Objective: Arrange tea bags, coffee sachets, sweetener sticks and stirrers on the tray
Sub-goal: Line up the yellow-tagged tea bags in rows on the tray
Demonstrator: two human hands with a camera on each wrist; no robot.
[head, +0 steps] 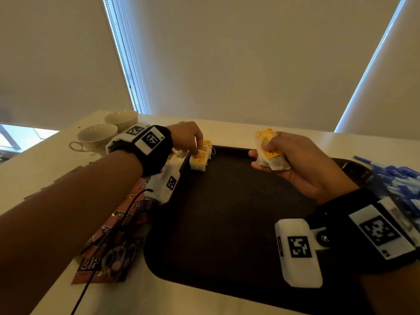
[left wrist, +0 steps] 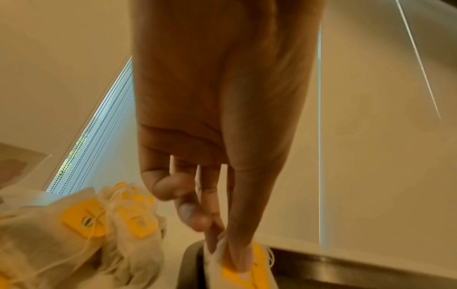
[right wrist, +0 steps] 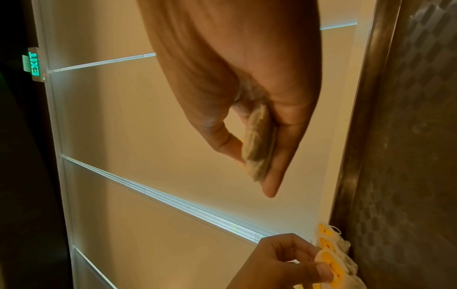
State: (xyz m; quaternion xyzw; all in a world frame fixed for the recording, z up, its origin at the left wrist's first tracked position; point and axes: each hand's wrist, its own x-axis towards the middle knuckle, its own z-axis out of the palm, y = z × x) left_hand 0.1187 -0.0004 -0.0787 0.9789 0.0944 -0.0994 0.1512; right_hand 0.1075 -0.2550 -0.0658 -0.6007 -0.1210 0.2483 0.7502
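Pale roller blinds (head: 238, 57), daylight slits, white counter (head: 45, 173), green exit sign (right wrist: 34, 64).

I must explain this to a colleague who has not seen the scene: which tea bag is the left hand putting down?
Find the dark tray, then its far left corner, where a short row of tea bags lies. The wanted tea bag is the nearest in that row, and alone has the left hand pinching it.

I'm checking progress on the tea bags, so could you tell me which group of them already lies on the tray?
The short row of tea bags in the tray's far left corner, under the left hand. The right hand holds another bunch above the tray.
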